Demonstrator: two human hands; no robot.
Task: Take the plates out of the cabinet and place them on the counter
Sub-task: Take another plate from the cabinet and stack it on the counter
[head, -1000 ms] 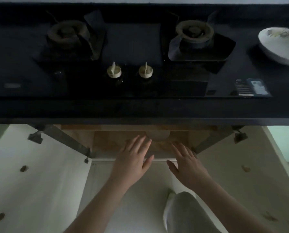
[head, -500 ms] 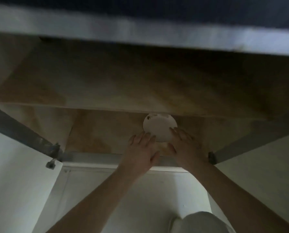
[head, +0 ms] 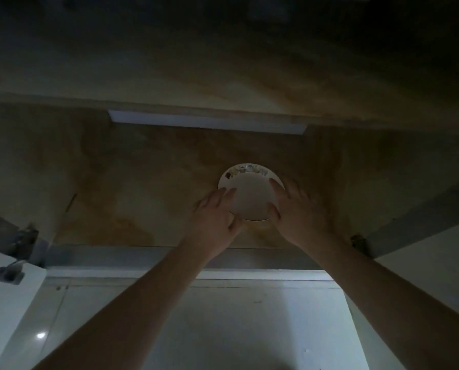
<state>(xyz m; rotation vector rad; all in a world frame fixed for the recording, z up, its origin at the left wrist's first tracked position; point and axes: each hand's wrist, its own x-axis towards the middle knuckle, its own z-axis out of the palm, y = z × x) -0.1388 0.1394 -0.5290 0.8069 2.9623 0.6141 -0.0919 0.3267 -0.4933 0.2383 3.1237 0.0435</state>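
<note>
A small white plate [head: 249, 194] with a coloured pattern on its far rim lies flat on the brown floor of the open cabinet [head: 143, 209], right of the middle. My left hand [head: 215, 213] lies over the plate's left rim, fingers spread and the thumb at the near edge. On the right rim rests my right hand [head: 299, 212], fingers apart, its thumb on the plate's face. Neither hand visibly clasps the plate, and the plate is not lifted. The counter is out of view.
The cabinet's underside of the top [head: 223, 62] hangs low and dark overhead. Open white doors stand at the left [head: 6, 311] and the right [head: 426, 263], with metal hinges [head: 9, 273] at the front corners. Pale floor [head: 196, 329] lies below the front lip.
My view dropped from the stove top into the cabinet. Both hands moved forward from the cabinet's front edge and now lie on the plate's two sides.
</note>
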